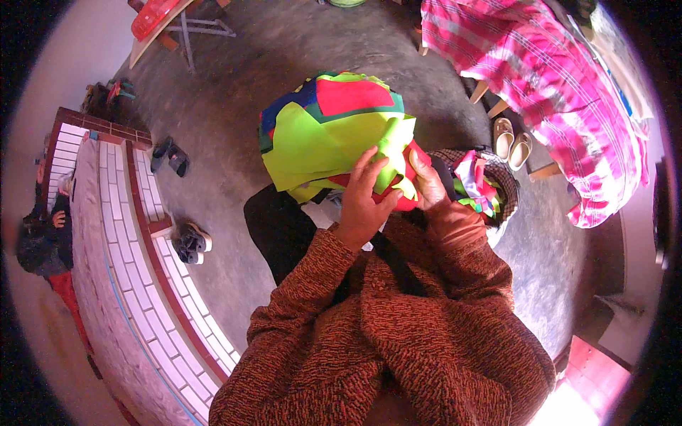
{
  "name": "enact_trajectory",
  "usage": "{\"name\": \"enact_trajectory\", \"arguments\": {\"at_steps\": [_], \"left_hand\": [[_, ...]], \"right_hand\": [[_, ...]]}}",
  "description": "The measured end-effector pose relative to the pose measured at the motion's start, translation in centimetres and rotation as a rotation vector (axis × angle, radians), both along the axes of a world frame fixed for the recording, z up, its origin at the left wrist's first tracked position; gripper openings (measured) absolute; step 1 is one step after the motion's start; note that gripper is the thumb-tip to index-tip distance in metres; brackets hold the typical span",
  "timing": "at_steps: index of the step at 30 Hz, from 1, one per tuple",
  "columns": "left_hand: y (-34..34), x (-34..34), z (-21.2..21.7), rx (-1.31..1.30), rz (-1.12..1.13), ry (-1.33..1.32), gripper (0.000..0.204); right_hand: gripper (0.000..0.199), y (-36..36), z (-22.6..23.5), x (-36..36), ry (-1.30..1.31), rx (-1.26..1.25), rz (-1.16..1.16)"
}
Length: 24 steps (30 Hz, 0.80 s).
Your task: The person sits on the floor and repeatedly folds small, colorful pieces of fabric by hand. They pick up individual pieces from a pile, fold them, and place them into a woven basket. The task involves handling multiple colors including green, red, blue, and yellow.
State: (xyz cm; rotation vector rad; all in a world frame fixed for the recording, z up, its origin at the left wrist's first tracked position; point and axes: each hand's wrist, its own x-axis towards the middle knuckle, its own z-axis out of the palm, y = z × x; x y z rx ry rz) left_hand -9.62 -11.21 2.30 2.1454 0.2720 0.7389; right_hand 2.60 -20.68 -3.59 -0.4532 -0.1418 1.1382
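Observation:
A bundle of cloth pieces in neon yellow-green (305, 145), red, blue and dark green spreads in front of me at knee height. My left hand (364, 199) is closed on the near edge of a yellow-green cloth strip (392, 145), its fingers lying over the fabric. My right hand (430, 186) grips a red cloth piece (406, 202) beside it, thumb on top and the other fingers hidden beneath. Both hands are close together, with the yellow-green and red fabric between them. What supports the bundle is mostly hidden.
Right of my knees stands a checked basket (509, 186) holding colourful cloth scraps (477, 183). Beige shoes (511, 142) sit near a bed or bench with a pink plaid cover (540, 92). Dark shoes (190, 243) lie by the white-tiled brick ledge (135, 234) at left. A folding table (160, 35) is far left.

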Motion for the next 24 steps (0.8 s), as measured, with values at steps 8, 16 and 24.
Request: {"name": "enact_trajectory", "arguments": {"at_steps": [8, 16, 24], "left_hand": [[0.2, 0.1, 0.0, 0.151, 0.064, 0.011, 0.037], [0.1, 1.6, -0.1, 0.457, 0.12, 0.122, 0.034], [0.1, 2.0, -1.3, 0.612, 0.151, 0.093, 0.022]], "right_hand": [[0.053, 0.2, 0.3, 0.0, 0.06, -0.063, -0.024], [0.05, 0.0, 0.0, 0.0, 0.0, -0.068, -0.031], [0.042, 0.2, -0.5, 0.0, -0.003, -0.094, -0.06]]}}
